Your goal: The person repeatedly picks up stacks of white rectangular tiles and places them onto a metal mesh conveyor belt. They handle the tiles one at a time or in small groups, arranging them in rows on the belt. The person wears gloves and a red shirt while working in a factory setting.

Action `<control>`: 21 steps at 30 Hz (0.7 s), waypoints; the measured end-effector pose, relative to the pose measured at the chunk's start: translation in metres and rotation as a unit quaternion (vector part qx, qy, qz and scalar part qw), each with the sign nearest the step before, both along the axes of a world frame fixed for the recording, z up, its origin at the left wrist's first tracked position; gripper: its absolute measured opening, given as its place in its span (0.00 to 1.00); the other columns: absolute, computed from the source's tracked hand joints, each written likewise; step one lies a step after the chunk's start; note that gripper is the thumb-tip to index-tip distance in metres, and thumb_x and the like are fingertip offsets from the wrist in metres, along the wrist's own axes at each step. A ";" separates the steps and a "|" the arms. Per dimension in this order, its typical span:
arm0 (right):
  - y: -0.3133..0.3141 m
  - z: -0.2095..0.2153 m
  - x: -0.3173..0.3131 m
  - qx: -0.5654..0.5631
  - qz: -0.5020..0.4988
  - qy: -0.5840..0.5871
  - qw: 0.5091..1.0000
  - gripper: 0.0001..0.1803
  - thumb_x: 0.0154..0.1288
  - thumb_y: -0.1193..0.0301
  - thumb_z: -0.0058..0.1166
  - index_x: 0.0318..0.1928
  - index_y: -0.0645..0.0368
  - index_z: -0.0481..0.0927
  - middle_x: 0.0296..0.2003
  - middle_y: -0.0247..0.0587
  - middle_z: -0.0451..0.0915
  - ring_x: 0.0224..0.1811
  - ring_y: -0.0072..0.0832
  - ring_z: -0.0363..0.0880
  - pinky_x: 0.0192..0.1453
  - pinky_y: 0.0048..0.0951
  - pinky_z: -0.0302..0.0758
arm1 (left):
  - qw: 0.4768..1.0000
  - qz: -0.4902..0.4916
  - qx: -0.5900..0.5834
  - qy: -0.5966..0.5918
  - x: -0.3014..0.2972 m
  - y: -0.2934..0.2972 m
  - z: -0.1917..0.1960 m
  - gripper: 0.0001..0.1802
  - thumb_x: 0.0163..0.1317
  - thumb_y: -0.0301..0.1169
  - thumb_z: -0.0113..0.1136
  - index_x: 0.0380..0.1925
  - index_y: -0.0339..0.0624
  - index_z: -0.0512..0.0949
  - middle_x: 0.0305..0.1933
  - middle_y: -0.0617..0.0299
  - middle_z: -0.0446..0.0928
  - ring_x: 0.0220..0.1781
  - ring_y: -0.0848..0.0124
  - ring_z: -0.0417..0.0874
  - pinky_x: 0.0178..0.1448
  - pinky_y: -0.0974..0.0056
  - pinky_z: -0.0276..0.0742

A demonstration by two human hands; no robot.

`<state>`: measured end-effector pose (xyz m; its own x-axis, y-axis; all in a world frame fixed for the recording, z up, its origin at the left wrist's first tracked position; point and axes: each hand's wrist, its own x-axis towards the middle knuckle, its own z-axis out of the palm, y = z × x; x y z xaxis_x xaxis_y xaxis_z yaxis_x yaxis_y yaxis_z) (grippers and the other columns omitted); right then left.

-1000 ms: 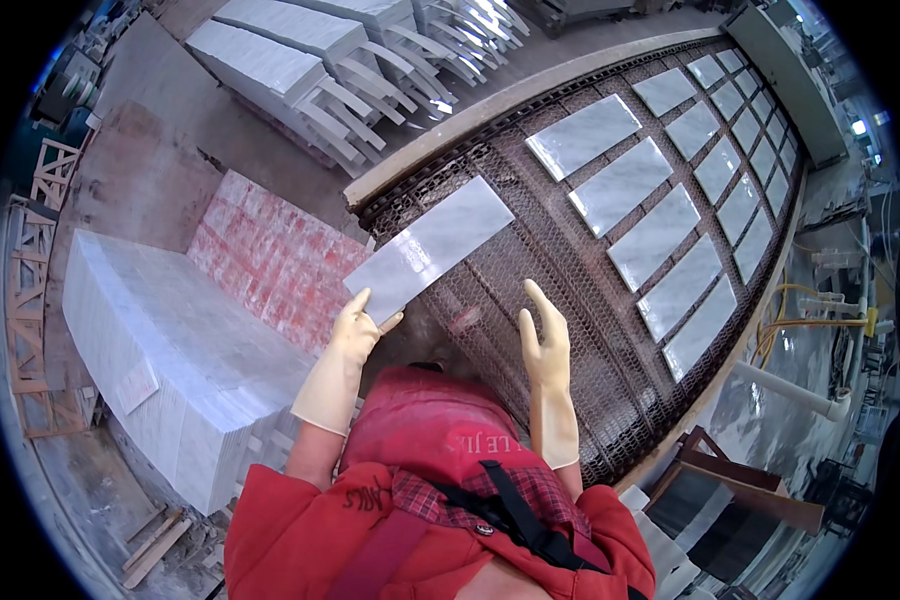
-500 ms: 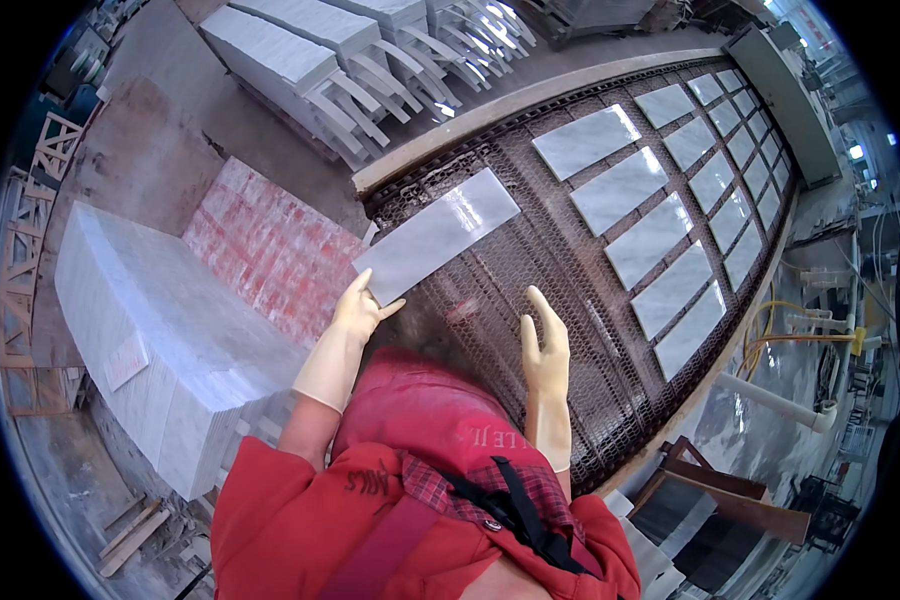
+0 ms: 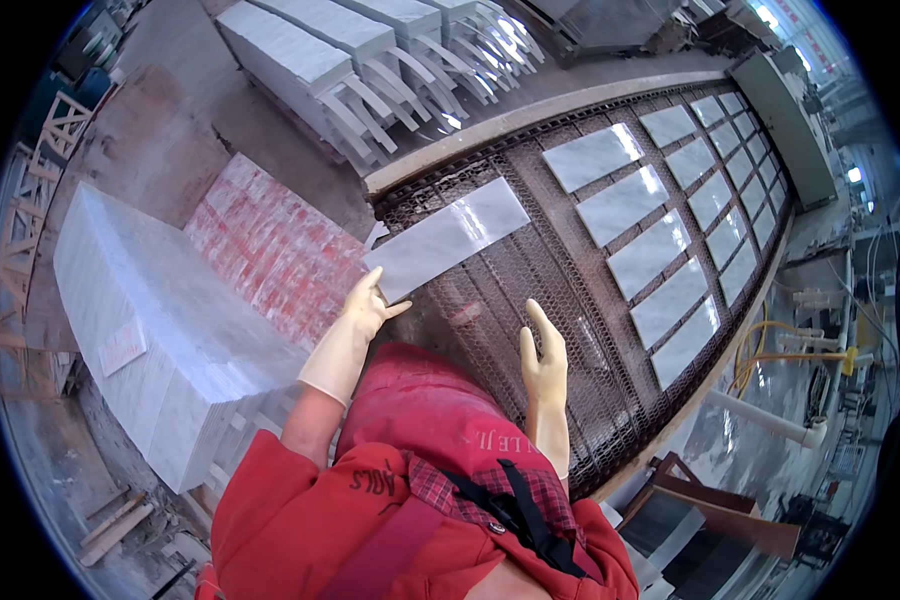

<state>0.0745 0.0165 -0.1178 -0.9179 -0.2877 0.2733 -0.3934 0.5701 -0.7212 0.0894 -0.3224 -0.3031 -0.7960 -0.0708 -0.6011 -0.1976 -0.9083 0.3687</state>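
Slab [image 3: 450,238] is touched at its near end by spread left hand [image 3: 366,310]; right hand [image 3: 546,368] is held wide over mesh belt [image 3: 540,262].

L gloved hand [image 3: 363,308] at near end of grey slab [image 3: 448,240] over mesh conveyor [image 3: 595,375]; R gloved hand [image 3: 547,365] apart from it, thumb spread; other slabs [image 3: 623,204] in rows to R

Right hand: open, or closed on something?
Open. In the head view, the right hand's thumb and fingers stand apart with nothing between them; only the mesh belt shows behind.
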 end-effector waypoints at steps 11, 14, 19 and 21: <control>-0.029 0.004 0.020 -0.007 0.151 -0.044 0.988 0.23 0.74 0.77 0.55 0.68 0.62 0.79 0.63 0.53 0.83 0.68 0.46 0.80 0.74 0.42 0.72 | 0.994 0.079 -0.045 -0.058 0.119 0.039 -0.004 0.36 0.76 0.49 0.58 0.78 0.51 0.62 0.75 0.38 0.71 0.72 0.33 0.74 0.66 0.29 0.79; -0.037 -0.008 0.033 -0.028 0.232 -0.087 0.968 0.23 0.75 0.76 0.55 0.68 0.64 0.79 0.63 0.54 0.83 0.68 0.45 0.80 0.75 0.41 0.72 | 0.981 0.127 -0.073 -0.130 0.189 0.062 -0.002 0.34 0.78 0.50 0.56 0.78 0.50 0.63 0.75 0.38 0.72 0.71 0.35 0.75 0.66 0.30 0.78; -0.035 -0.015 0.084 -0.029 0.328 -0.192 0.925 0.23 0.78 0.76 0.52 0.70 0.67 0.76 0.67 0.54 0.80 0.72 0.42 0.77 0.78 0.39 0.69 | 0.927 0.219 -0.036 -0.301 0.327 0.128 -0.044 0.35 0.77 0.52 0.55 0.77 0.48 0.64 0.74 0.39 0.72 0.71 0.36 0.76 0.66 0.29 0.77; -0.029 -0.009 0.109 -0.011 0.355 -0.249 0.901 0.24 0.80 0.75 0.50 0.72 0.66 0.74 0.69 0.54 0.77 0.74 0.40 0.74 0.80 0.37 0.67 | 0.896 0.252 -0.009 -0.365 0.372 0.153 -0.060 0.36 0.77 0.52 0.55 0.76 0.45 0.65 0.73 0.39 0.74 0.70 0.36 0.76 0.66 0.29 0.77</control>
